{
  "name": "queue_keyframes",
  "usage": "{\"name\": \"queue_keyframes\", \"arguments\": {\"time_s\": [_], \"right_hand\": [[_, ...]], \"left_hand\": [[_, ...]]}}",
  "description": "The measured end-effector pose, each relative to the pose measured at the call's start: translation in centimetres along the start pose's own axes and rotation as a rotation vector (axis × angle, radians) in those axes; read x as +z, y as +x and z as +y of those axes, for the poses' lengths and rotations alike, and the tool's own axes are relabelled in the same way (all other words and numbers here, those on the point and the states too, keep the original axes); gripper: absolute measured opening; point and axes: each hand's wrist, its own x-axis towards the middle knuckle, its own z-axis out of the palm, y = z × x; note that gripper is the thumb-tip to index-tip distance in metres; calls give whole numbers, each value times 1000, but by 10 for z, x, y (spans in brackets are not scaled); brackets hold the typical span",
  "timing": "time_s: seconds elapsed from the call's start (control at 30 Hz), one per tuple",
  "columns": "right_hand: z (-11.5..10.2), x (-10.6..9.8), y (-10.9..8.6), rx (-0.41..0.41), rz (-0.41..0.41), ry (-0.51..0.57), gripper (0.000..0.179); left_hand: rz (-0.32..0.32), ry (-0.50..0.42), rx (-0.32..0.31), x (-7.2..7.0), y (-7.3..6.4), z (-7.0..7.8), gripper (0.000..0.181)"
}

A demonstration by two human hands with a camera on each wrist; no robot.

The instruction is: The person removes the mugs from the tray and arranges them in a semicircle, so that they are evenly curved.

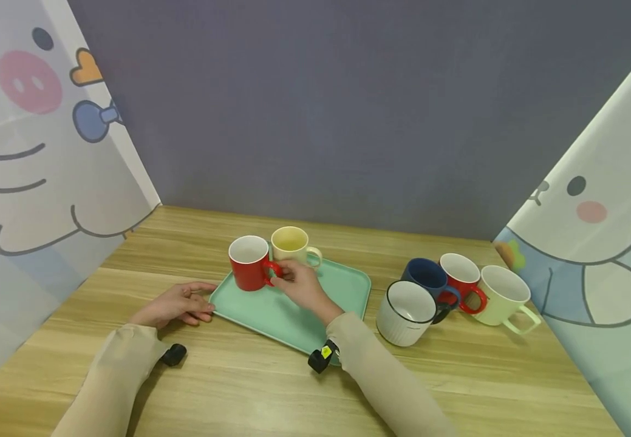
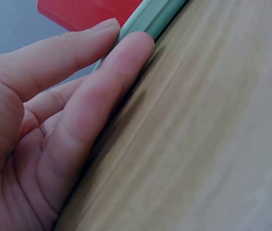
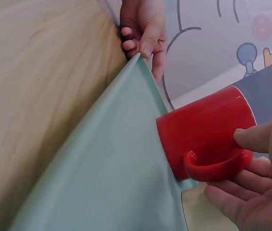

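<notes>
My right hand (image 1: pixel 301 285) holds a red mug (image 1: pixel 249 276) with a white inside by its handle, thumb and fingers on either side. The mug stands upright at the left back part of a mint-green tray (image 1: pixel 293 318). In the right wrist view, the red mug (image 3: pixel 203 125) has its base right at the tray surface (image 3: pixel 121 159). Behind my right fingers is a pale yellow mug (image 1: pixel 288 254), its handle pointing right. My left hand (image 1: pixel 175 303) pinches the tray's front left corner; the left wrist view shows fingertips (image 2: pixel 131 48) on the rim.
Right of the tray, several mugs stand close together: a white one with a black rim (image 1: pixel 399 325), a navy one (image 1: pixel 421 278), another red one (image 1: pixel 460 279) and a pale green-yellow one (image 1: pixel 495 303). A grey panel (image 1: pixel 315 121) rises behind the wooden table (image 1: pixel 228 388).
</notes>
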Motion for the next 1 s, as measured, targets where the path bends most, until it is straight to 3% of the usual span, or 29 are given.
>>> {"name": "queue_keyframes", "arguments": {"time_s": [0.33,0.83,1.0], "right_hand": [[-3,11,10,57,-19,37,14],[-9,9,8,74,-12,2,9],[-11,6,5,83,-21,59,9]], "left_hand": [[4,1,-6,2,-1,3,72],[-7,-3,6,1,-2,1,71],[-10,2,8,0,-1,1,71]]}}
